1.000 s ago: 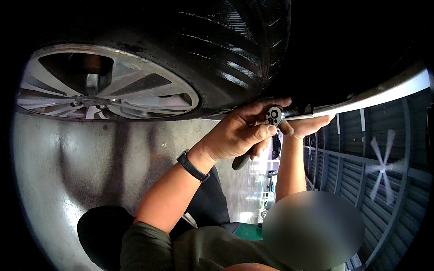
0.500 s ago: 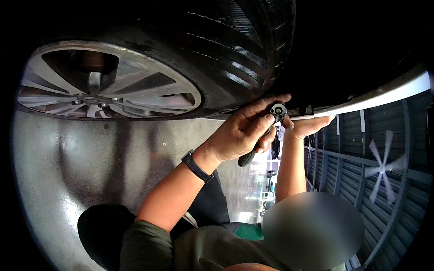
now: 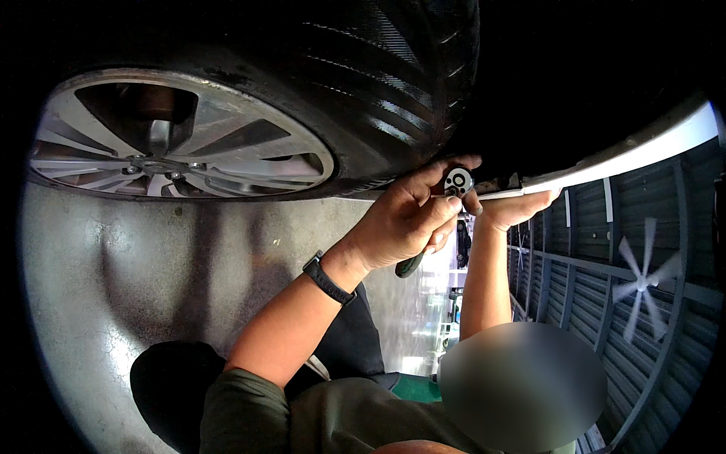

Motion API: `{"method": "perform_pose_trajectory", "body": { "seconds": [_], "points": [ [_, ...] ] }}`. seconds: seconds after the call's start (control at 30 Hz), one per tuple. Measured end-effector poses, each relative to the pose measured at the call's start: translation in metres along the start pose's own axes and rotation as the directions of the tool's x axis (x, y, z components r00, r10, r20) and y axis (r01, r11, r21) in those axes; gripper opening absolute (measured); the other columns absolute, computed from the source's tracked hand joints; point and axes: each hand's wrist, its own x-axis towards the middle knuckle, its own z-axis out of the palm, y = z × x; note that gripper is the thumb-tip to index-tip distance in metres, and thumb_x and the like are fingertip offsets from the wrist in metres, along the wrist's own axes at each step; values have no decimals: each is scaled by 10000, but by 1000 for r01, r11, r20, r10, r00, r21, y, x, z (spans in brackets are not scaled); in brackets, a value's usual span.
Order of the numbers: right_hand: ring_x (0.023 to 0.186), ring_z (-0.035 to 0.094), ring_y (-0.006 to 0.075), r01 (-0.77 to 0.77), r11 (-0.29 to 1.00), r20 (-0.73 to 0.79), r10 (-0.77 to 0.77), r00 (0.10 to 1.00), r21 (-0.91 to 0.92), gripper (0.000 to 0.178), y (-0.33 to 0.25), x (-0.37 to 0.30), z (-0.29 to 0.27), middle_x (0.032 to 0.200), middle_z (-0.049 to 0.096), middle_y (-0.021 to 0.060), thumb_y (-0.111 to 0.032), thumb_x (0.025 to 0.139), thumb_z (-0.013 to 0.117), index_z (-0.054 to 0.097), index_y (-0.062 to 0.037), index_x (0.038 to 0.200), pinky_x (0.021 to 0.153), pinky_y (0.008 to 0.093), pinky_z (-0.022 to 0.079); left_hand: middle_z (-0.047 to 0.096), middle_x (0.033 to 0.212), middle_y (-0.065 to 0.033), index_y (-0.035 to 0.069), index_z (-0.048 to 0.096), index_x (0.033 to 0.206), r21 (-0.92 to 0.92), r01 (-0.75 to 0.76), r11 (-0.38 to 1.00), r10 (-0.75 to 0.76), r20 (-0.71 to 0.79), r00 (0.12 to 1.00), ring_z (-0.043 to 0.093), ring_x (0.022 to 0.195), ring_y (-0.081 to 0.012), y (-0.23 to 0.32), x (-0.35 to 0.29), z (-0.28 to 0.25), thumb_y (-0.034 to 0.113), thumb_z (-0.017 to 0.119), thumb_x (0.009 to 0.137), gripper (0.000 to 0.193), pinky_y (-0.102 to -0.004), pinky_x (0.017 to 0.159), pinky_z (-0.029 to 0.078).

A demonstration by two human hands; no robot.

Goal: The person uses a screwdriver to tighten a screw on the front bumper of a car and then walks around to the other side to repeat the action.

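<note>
Beside the lower edge of a black tire (image 3: 393,83), my left hand (image 3: 401,219), with a dark band on its wrist, grips a ratchet wrench (image 3: 459,180). Its round silver head faces into view, and the thumb presses just below it. The dark handle end (image 3: 410,265) pokes out under the fingers. Further right, my right hand (image 3: 518,213) lies with fingers stretched out against the underside of a white body panel edge (image 3: 628,155). What the ratchet's far side touches, if anything, is hidden.
A silver spoked wheel (image 3: 181,136) fills the upper left, over a grey concrete floor (image 3: 151,265). Deep shadow lies around the tire. A fan (image 3: 641,281) and corrugated metal sheeting (image 3: 582,295) show at right. A blurred round patch covers part of the lower right.
The ratchet's head has shifted slightly left and turned, its round face now more squarely in view. My left hand has moved slightly with it. The right hand stays at the panel edge.
</note>
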Motion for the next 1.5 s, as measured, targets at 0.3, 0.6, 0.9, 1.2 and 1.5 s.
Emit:
{"method": "perform_pose_trajectory", "body": {
  "seconds": [0.3, 0.6, 0.9, 1.2, 1.5],
  "points": [
    [1240, 547, 329, 183, 969, 10, -184, 983, -168, 645, 12, -3, -1, 1316, 522, 193, -287, 981, 671, 357, 33, 1445, 1067, 440, 443, 540, 849, -40, 59, 497, 1370, 148, 2, 989, 27, -192, 981, 497, 515, -120, 11, 4, 28, 212, 423, 1109, 311, -310, 464, 522],
    [1298, 519, 359, -3, 999, -41, 2, 999, -37, 728, -1, -1, 4, 1392, 500, 214, -279, 925, 736, 349, 29, 1459, 1120, 452, 407, 546, 785, -48, 17, 542, 995, 116, 161, 980, -126, -262, 957, 510, 499, -131, 28, 12, 36, 278, 427, 1109, 307, -323, 481, 528],
    [1329, 484, 358, -139, 981, -84, 151, 985, 138, 622, -27, 6, 6, 1442, 483, 226, -308, 988, 584, 406, 42, 1470, 1137, 450, 387, 712, 803, -180, -73, 621, 902, 245, 440, 864, -326, -394, 859, 711, 606, -267, 46, 21, 56, 388, 342, 1093, 571, -353, 601, 596],
    [1550, 184, 394, -343, 929, -13, 347, 938, 138, 753, -38, 8, 3, 1654, 172, 278, -356, 1027, 359, 159, 104, 1589, 1272, 499, 154, 594, 598, -43, -5, 489, 1232, -75, 685, 724, -598, -564, 570, 509, 435, -142, 88, 47, 88, 375, 347, 1085, 432, -349, 491, 536],
    [1577, 77, 416, -342, 870, -72, 390, 918, 355, 769, -52, 12, 6, 1673, 92, 304, -351, 1024, 401, 164, 136, 1570, 1280, 522, 83, 515, 669, -29, 30, 557, 1055, 474, 615, 631, -223, -648, 728, 429, 488, -104, 51, 44, 72, 362, 537, 1058, 332, -289, 483, 459]
  ]
}}
